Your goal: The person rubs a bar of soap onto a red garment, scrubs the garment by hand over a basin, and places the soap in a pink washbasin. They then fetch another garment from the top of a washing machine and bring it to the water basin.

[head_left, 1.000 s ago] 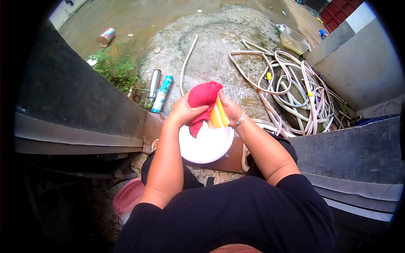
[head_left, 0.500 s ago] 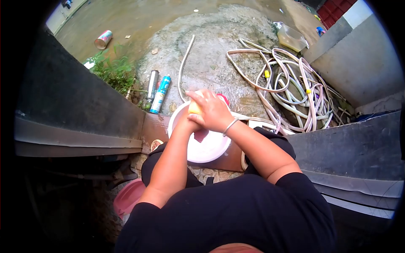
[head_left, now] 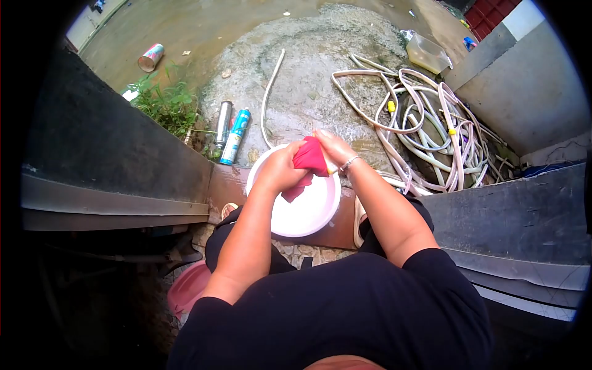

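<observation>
Drawn apart since the previous frame, where they were pressed together, the two bare hands now show a crumpled bright red cloth between them, held above a round white plastic basin. The left hand is closed around the left side of the red cloth, its fingers curled into the fabric, while a darker fold hangs below over the basin's inside. The right hand, a silver-coloured bracelet at its wrist, lies against the cloth's right side; its fingertips are partly hidden, so how tightly it closes cannot be told. A small edge of a yellow and white piece shows beneath its palm, the rest covered. The white basin sits on a reddish-brown slab in front of the person. Beyond its far left side, a silver metal cylinder and a blue and white can lie side by side on wet grey concrete, near leafy green plants. One pale, thin hose reaches toward the basin's far rim, and a tangled heap of pale flat hoses lies to the right.
</observation>
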{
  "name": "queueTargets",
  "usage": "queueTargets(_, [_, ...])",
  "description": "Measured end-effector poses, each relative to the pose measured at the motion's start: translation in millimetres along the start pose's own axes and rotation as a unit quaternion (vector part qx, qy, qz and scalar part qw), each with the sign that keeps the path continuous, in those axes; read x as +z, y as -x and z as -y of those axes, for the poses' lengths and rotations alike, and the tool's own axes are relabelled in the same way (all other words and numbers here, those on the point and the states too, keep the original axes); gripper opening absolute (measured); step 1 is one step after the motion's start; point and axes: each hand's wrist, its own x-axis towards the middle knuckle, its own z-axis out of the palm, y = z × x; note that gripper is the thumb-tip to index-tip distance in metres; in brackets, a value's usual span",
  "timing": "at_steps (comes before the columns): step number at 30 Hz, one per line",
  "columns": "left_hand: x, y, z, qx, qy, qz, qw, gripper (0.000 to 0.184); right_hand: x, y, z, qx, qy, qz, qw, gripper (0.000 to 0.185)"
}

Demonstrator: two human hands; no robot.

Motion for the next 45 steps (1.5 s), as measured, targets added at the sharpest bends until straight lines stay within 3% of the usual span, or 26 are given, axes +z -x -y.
queueTargets(1, [0.7,-0.9,2.5,0.0,0.0,0.0,1.0,0.048,-1.2,4.9,-0.6,0.062,-0.181,0.077,0.978,0.049])
queueTargets(2, [1.1,-2.0,5.2,0.05,-0.02,-0.035,0.998,0.047,-6.4,15.4,-1.5,0.18,-0.198,0.108,0.957,0.049])
queueTargets(3, [0.2,-2.5,3.5,0.098,-0.039,-0.073,0.992,0.047,9.9,16.8,-4.4,0.152,-0.223,0.033,0.962,0.048])
queueTargets(5, [-3.7,-2.8,-0.1,0.108,-0.01,-0.084,0.991,0.047,18.3,24.0,-3.9,0.197,-0.225,0.073,0.951,0.041])
queueTargets(10, [-6.4,-7.7,5.9,0.153,0.052,-0.116,0.98,0.043,31.3,25.2,-13.2,0.136,-0.325,0.118,0.929,0.043])
queueTargets(13, [-13.0,-6.1,5.8,0.117,0.028,-0.071,0.99,0.044,32.0,20.4,-8.4,0.117,-0.431,0.103,0.889,0.041])
queueTargets(15, [-19.0,-3.9,-1.8,0.049,-0.12,-0.118,0.984,0.039,31.4,16.7,-5.1,0.102,-0.455,0.1,0.879,0.043])
queueTargets(16, [-24.6,-5.8,-0.8,-0.025,-0.141,-0.079,0.987,0.058,33.4,19.6,6.4,0.079,-0.464,0.087,0.878,0.045])
queueTargets(17, [-23.6,-7.0,7.1,-0.024,-0.14,-0.08,0.987,0.058,34.9,21.8,16.2,0.055,-0.472,0.075,0.877,0.047])
queueTargets(19, [-18.4,-9.1,15.9,0.049,-0.156,-0.204,0.965,0.082,37.7,25.7,25.3,0.052,-0.444,0.074,0.892,0.05])
queueTargets(20, [-17.2,-9.2,20.6,0.002,-0.122,-0.182,0.976,0.1,39.9,28.6,29.0,0.05,-0.427,0.07,0.9,0.051])
queueTargets(21, [-15.6,-7.6,16.0,0.002,-0.122,-0.181,0.976,0.1,40.9,30.1,30.3,0.049,-0.411,0.066,0.908,0.053])
queueTargets(24, [-9.2,-6.9,16.1,0.082,-0.242,-0.261,0.931,0.096,41.7,27.6,19.9,0.054,-0.403,0.088,0.909,0.056])
queueTargets(26, [-2.2,-13.5,30.7,0.178,-0.238,-0.166,0.94,0.09,48.1,30.4,19.3,0.049,-0.383,0.093,0.918,0.057])
queueTargets(27, [4.7,-8.2,19.2,0.153,-0.179,-0.166,0.958,0.082,49.0,29.1,16.2,0.069,-0.386,0.098,0.915,0.057])
queueTargets(32, [8.6,-6.5,9.1,0.09,-0.161,-0.201,0.962,0.076,54.2,35.3,18.1,0.069,-0.385,0.086,0.916,0.056])
queueTargets(33, [5.7,-7.3,8.4,0.09,-0.159,-0.202,0.962,0.076,53.1,39.8,24.0,0.113,-0.345,0.087,0.928,0.055])
queueTargets(35, [-4.9,-9.3,10.0,0.053,-0.089,-0.227,0.968,0.068,58.0,38.5,17.1,0.075,-0.351,0.112,0.927,0.053])
queueTargets(36, [-8.5,-12.6,12.1,0.088,-0.053,-0.248,0.963,0.056,60.9,41.9,20.2,0.084,-0.363,0.106,0.922,0.051])
queueTargets(40, [-15.9,-13.4,18.4,0.076,-0.057,-0.265,0.96,0.041,52.9,37.0,13.4,0.038,-0.289,0.162,0.943,0.049])
queueTargets(43, [-22.0,-15.6,18.2,0.083,-0.109,-0.283,0.949,0.039,34.9,35.6,25.5,0.077,-0.224,0.196,0.952,0.053])
queueTargets(45, [-19.8,-15.6,15.2,0.098,-0.12,-0.309,0.938,0.038,31.7,31.3,17.5,0.111,-0.238,0.162,0.951,0.055])
